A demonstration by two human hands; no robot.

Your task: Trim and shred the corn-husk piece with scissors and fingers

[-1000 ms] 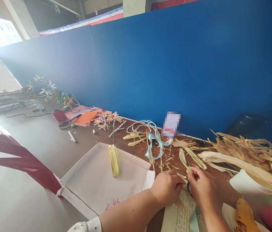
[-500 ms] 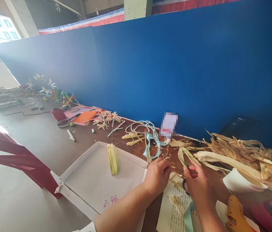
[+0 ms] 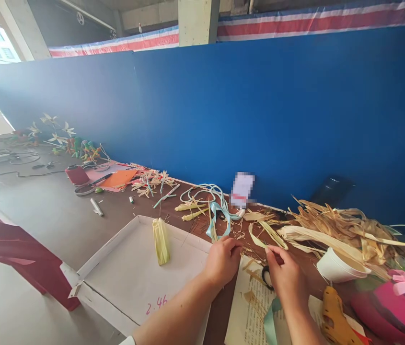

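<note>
My right hand (image 3: 285,275) pinches the near end of a narrow pale-green corn husk strip (image 3: 256,237), which curves up and away from the fingertips. To its left, my left hand (image 3: 223,261) is closed with fingertips together; whatever it grips, if anything, is hidden. Beyond the right hand lies a bundle of green husk strips (image 3: 273,235). A folded yellow-green corn husk piece (image 3: 161,242) lies in the shallow white box lid (image 3: 116,292), left of my left arm. Between my forearms are a printed sheet (image 3: 240,306), black scissor handles (image 3: 267,277) and a pale blue-green ribbon (image 3: 270,323).
A pile of dry husks (image 3: 335,227), a white paper cup (image 3: 342,266) and a yellow glue gun (image 3: 333,314) crowd the right. Behind are a coiled light-blue cord (image 3: 220,194) and a tall blue partition (image 3: 224,110). Farther left lies orange paper (image 3: 119,178).
The view has tilted and shifted slightly, so things sit a little farther left. The husk strip in my right hand now stands apart from the bundle, and that hand's fingers are closer together.
</note>
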